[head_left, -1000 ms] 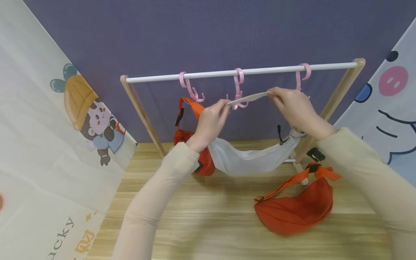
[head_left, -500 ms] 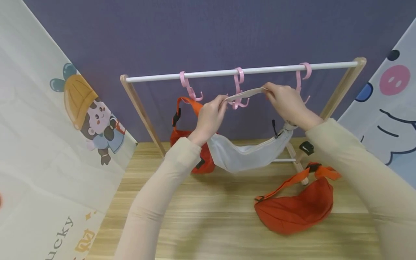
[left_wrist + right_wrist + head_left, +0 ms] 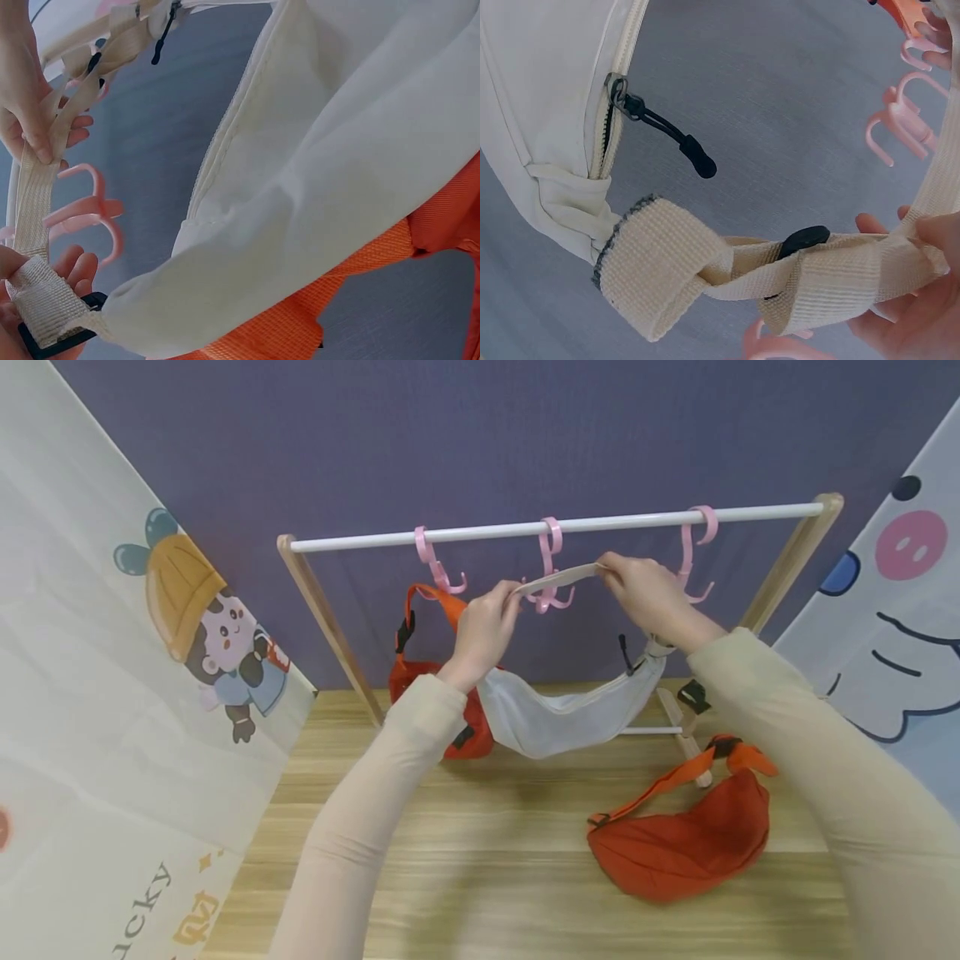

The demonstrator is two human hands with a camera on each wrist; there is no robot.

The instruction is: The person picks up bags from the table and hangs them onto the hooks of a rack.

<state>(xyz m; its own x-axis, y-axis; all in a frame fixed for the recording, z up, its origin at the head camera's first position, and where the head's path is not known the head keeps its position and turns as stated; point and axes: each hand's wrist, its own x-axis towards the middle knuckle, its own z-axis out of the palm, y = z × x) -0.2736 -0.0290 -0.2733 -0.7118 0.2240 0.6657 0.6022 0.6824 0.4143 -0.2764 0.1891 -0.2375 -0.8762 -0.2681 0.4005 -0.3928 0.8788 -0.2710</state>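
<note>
A white waist bag (image 3: 555,722) hangs by its cream strap (image 3: 558,579) from both hands, in front of the rack's middle pink hook (image 3: 550,597). My left hand (image 3: 483,631) pinches the strap at one end, close to a black buckle (image 3: 27,343) seen in the left wrist view. Further along, the right hand (image 3: 645,597) grips the webbing between thumb and fingers. In the right wrist view, folded strap ends dangle near that hand, and a black zipper pull (image 3: 697,157) hangs from the bag. Whether the strap touches the hook cannot be told.
A white rail (image 3: 480,531) on wooden legs carries pink hooks. Behind the left forearm, a red waist bag (image 3: 477,727) hangs near the left hook (image 3: 442,572). Another red waist bag (image 3: 690,835) lies on the wood-patterned surface (image 3: 510,868). Printed cloths flank both sides.
My right hand has moved left with its part of the strap, and the white bag's right end has swung left with it. The left hand has shifted slightly left and up.
</note>
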